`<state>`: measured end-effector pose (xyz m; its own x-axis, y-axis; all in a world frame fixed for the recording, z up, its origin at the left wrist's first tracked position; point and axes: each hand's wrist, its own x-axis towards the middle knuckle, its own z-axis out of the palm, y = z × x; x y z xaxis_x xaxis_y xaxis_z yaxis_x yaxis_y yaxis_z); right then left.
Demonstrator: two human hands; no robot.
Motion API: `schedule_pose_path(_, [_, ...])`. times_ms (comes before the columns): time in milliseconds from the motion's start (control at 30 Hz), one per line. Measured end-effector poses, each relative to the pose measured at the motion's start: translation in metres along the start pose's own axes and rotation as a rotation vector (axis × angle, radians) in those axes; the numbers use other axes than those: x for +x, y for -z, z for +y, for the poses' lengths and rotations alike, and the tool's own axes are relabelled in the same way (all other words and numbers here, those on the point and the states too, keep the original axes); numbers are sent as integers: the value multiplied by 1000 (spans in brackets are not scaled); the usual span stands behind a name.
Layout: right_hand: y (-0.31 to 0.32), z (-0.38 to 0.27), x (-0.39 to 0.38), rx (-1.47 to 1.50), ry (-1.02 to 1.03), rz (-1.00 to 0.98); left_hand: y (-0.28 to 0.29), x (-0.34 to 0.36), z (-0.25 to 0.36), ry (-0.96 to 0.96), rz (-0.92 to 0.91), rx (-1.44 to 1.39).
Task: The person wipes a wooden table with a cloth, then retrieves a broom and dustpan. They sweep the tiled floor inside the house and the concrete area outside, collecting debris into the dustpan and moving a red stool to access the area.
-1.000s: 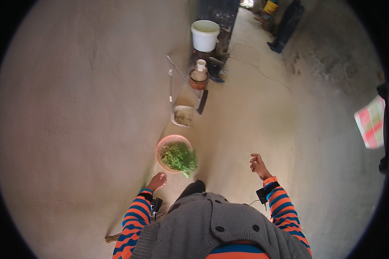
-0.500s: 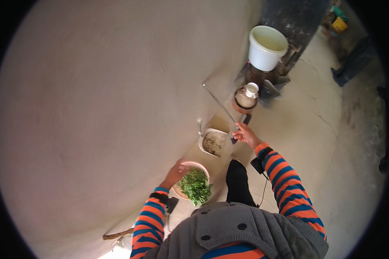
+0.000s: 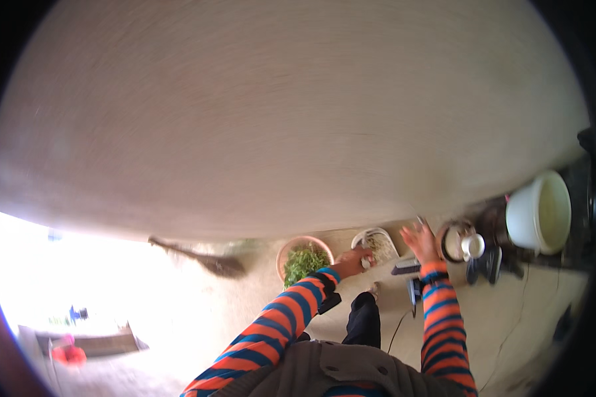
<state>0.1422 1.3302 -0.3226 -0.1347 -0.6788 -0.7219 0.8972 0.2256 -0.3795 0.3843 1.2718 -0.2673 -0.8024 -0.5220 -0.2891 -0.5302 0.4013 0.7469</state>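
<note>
My left hand (image 3: 353,262) is closed beside a whitish dustpan (image 3: 392,250) holding pale debris. A white knob, seemingly the end of the dustpan's handle, pokes out at my fingers. To the right, my right hand (image 3: 421,243) is raised, slightly smeared, around a thin metal handle (image 3: 420,219) whose tip shows past the fingers. Below it, a dark and grey brush-like head (image 3: 406,266) rests on the floor; my hand hides how the two join. Left of the dustpan stands a pinkish basin (image 3: 283,253) full of green leaves (image 3: 303,261).
A plain wall (image 3: 278,119) rises beyond the row of things. Rightward are a brown pot (image 3: 449,243) with a white mug (image 3: 472,246), dark shoes (image 3: 489,264) and a white bucket (image 3: 524,215). A short broom (image 3: 222,264) lies left. A black cable (image 3: 397,329) runs near my leg.
The view has swung round, putting the bucket at the right and a bright opening at the left. My left hand has left the basin's rim and closed by the dustpan.
</note>
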Motion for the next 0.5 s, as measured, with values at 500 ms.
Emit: schedule_pose_path(500, [164,46,-190,-139,-570,31,60,-235,24,-46,331,-93])
